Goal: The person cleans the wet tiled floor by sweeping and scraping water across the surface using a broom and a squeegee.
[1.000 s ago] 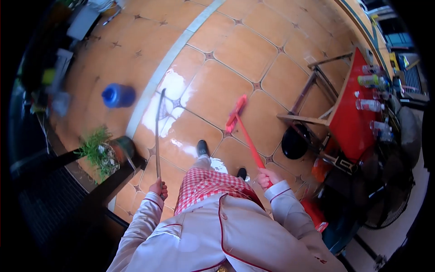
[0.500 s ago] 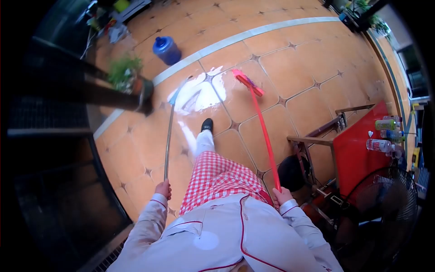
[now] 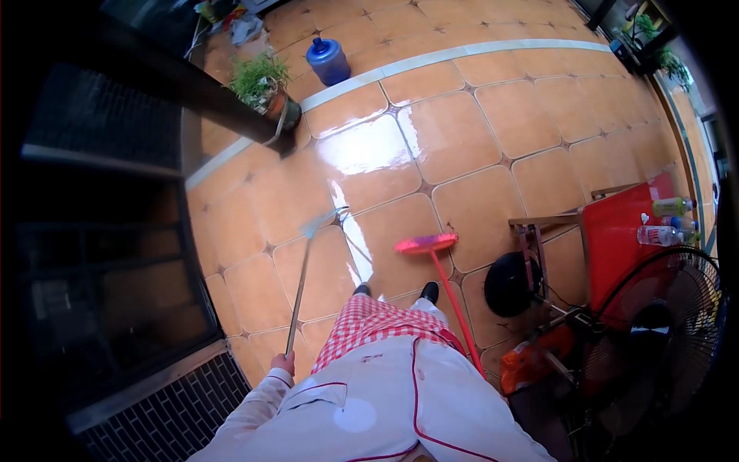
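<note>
Gripping metal pole (image 3: 301,285) in left hand (image 3: 283,364), cannot tell state of hidden right hand, noting red broom head (image 3: 426,245) against tiled floor (image 3: 477,196)

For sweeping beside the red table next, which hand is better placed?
Probably the right hand, though hidden: the broom is on that side, nearer the table. The left hand holds a stick farther away.

Left of the broom (image 3: 427,244) is the pole (image 3: 299,300); right, a table (image 3: 612,242) apparently bearing bottles (image 3: 659,236)
</note>
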`<state>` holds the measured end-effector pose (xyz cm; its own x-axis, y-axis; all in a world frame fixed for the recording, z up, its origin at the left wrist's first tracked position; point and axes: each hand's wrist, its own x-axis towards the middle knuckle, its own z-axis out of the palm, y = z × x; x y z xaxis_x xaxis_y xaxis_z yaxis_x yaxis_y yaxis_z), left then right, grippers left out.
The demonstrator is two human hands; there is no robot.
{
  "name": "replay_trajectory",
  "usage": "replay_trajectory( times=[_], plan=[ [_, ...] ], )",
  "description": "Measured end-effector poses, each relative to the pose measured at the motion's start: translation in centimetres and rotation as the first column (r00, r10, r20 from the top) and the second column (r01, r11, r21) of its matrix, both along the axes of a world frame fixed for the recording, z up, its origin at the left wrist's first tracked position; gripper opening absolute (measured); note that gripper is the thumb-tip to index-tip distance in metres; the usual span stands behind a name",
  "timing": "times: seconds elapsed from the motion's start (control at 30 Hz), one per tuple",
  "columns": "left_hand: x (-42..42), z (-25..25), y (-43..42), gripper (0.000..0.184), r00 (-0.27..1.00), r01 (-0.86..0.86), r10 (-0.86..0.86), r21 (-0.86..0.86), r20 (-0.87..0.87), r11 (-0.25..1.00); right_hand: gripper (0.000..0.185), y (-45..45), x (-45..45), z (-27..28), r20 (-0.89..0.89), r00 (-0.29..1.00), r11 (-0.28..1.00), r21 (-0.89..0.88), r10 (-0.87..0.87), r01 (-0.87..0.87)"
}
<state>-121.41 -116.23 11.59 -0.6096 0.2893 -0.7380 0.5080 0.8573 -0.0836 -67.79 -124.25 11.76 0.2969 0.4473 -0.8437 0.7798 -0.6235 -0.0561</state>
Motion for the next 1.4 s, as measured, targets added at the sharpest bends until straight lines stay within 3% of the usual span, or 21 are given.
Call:
replay_trajectory(
  times=[0.1, 0.23, 0.27, 0.3, 0.33, 0.37, 0.4, 0.43, 0.47, 0.53, 0.6, 0.67, 0.77, 0.8, 0.83, 0.87, 0.93, 0.97, 1.13, 1.33, 1.4],
  plan=[
    [-3.0, -3.0, -0.5, 0.040, 0.993, 0.115, -0.115, -0.025, -0.011, 0.993, 0.027, 1.4, -2.7, -0.6, 0.012, 0.999, 0.992, -0.113, 0.052, -0.051],
    [-8.5, -12.7, 2.9, 0.046, 0.993, -0.093, 0.091, 0.017, 0.072, 0.996, 0.028, 7.8, -10.4, -8.3, 0.065, 0.995, 0.997, 0.008, 0.079, -0.080],
    [-6.9, -10.1, 7.7, 0.044, 0.972, -0.188, 0.189, -0.025, 0.138, 0.982, 0.028, 12.1, -13.2, -9.9, 0.092, 0.995, 0.999, 0.004, 0.048, -0.049],
    [-10.4, -16.1, 9.1, 0.036, 0.979, 0.168, -0.160, -0.053, 0.122, 0.984, 0.029, 16.1, -15.8, -11.9, 0.037, 0.997, 0.995, 0.075, -0.066, 0.064],
    [-12.1, -19.3, 11.8, 0.031, 0.936, 0.299, -0.306, 0.068, 0.173, 0.952, 0.029, 19.9, -18.2, -14.1, 0.041, 0.998, 0.989, 0.146, -0.042, 0.036],
    [-12.3, -17.9, 16.2, 0.036, 0.455, 0.855, -0.890, 0.267, 0.022, 0.444, 0.029, 23.8, -20.6, -13.7, -0.035, 0.994, 0.955, 0.274, -0.108, 0.113],
    [-14.8, -24.0, 18.5, 0.032, 0.848, 0.361, -0.486, 0.441, 0.211, 0.822, 0.027, 27.7, -23.5, -10.7, -0.009, 0.998, 0.969, 0.237, -0.065, 0.066],
    [-13.0, -20.3, 22.2, 0.032, 0.899, 0.008, -0.147, 0.321, 0.412, 0.947, 0.027, 27.1, -24.9, -11.9, 0.003, 0.997, 0.969, 0.233, -0.082, 0.079],
    [-10.5, -14.4, 25.5, 0.031, 0.810, -0.328, 0.207, 0.131, 0.548, 0.936, 0.028, 26.4, -26.1, -13.8, -0.022, 0.991, 0.940, 0.313, -0.135, 0.135],
    [-10.8, -10.9, 26.9, 0.032, 0.770, -0.309, 0.183, 0.105, 0.611, 0.945, 0.028, 21.6, -26.7, -14.1, -0.104, 0.973, 0.909, 0.349, -0.204, 0.228],
    [-11.1, -10.7, 26.4, 0.032, 0.728, -0.275, 0.173, 0.051, 0.664, 0.960, 0.029, 15.6, -28.6, -8.7, 0.004, 0.967, 0.941, 0.231, -0.255, 0.247],
    [-13.0, -10.8, 23.9, 0.032, 0.886, -0.102, -0.027, 0.252, 0.462, 0.962, 0.028, 6.2, -30.6, -6.2, 0.072, 0.938, 0.928, 0.187, -0.339, 0.321],
    [-15.4, -10.4, 21.7, 0.031, 0.876, -0.050, -0.055, 0.204, 0.480, 0.978, 0.027, -6.9, -34.1, -1.9, 0.147, 0.872, 0.884, 0.078, -0.467, 0.460],
    [-16.1, -10.3, 21.4, 0.031, 0.869, -0.060, -0.026, 0.157, 0.494, 0.986, 0.028, -11.8, -35.1, -0.7, 0.144, 0.924, 0.925, 0.201, -0.354, 0.322],
    [-16.6, -10.2, 21.0, 0.031, 0.864, -0.071, 0.005, 0.113, 0.503, 0.991, 0.032, -12.9, -36.1, 2.4, 0.030, 0.894, 0.887, 0.144, -0.446, 0.438],
    [-17.0, -10.2, 20.5, 0.031, 0.864, -0.050, -0.011, 0.108, 0.503, 0.993, 0.035, -17.7, -36.6, 2.7, 0.122, 0.869, 0.839, -0.224, -0.480, 0.495],
    [-17.4, -10.4, 19.8, 0.031, 0.873, -0.055, 0.032, 0.033, 0.487, 0.998, 0.040, -15.8, -39.7, 9.9, 0.340, 0.825, 0.746, -0.364, -0.451, 0.558],
    [-17.2, -9.9, 19.6, 0.033, 0.872, -0.097, 0.090, -0.009, 0.481, 0.995, 0.039, -21.8, -40.3, 8.5, 0.267, 0.836, 0.746, -0.378, -0.479, 0.548],
    [-16.3, -8.9, 19.9, 0.032, 0.858, -0.237, 0.267, -0.124, 0.438, 0.964, 0.035, -21.2, -42.6, 4.8, 0.360, 0.823, 0.671, -0.479, -0.439, 0.567],
    [-15.1, -8.3, 22.1, 0.029, 0.827, -0.281, 0.307, -0.128, 0.471, 0.951, 0.034, -12.9, -39.0, 1.1, 0.301, 0.822, 0.799, -0.229, -0.484, 0.555],
    [-14.2, -8.4, 22.4, 0.030, 0.835, -0.302, 0.320, -0.113, 0.448, 0.947, 0.032, -13.7, -36.1, -3.3, 0.227, 0.848, 0.870, -0.007, -0.479, 0.493]
  ],
)
